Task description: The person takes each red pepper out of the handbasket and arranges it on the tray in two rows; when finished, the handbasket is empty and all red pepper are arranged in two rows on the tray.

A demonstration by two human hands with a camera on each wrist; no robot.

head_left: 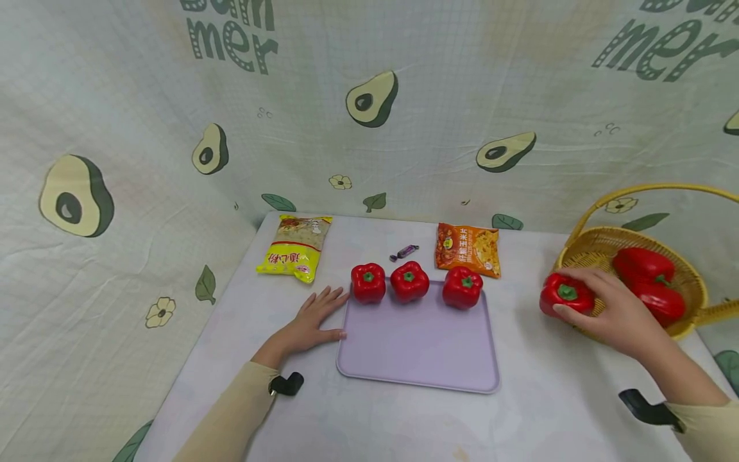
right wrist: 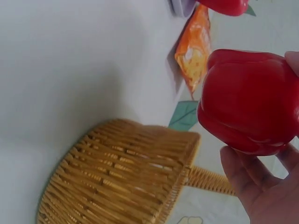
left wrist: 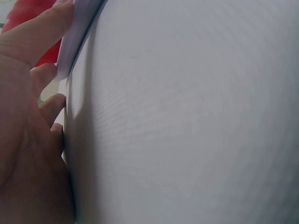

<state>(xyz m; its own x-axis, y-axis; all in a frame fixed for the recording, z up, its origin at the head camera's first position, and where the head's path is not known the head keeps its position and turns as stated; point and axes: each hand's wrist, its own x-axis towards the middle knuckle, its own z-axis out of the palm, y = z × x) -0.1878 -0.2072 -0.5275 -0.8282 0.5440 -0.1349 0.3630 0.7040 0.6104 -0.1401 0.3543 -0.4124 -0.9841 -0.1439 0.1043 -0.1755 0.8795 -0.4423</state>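
Observation:
My right hand point(head_left: 614, 311) grips a red bell pepper point(head_left: 568, 294) at the left rim of the yellow wicker basket point(head_left: 589, 247). In the right wrist view, that pepper point(right wrist: 250, 102) is up off the table, above the basket's side point(right wrist: 117, 172). More red peppers point(head_left: 643, 264) lie inside the basket, partly behind the hand. My left hand point(head_left: 314, 324) rests flat on the table with fingers spread, its thumb and fingertips at the left edge of the lilac tray point(head_left: 416, 346). Three red peppers, the leftmost point(head_left: 367, 283) nearest that hand, sit along the tray's far edge.
Behind the tray lie a yellow food packet point(head_left: 296, 247) at the left, a small purple wrapped candy point(head_left: 404, 252) and an orange snack packet point(head_left: 467, 249). The basket's tall handle point(head_left: 652, 187) arches over the right side. A printed cloth point(head_left: 427, 160) hangs behind the table.

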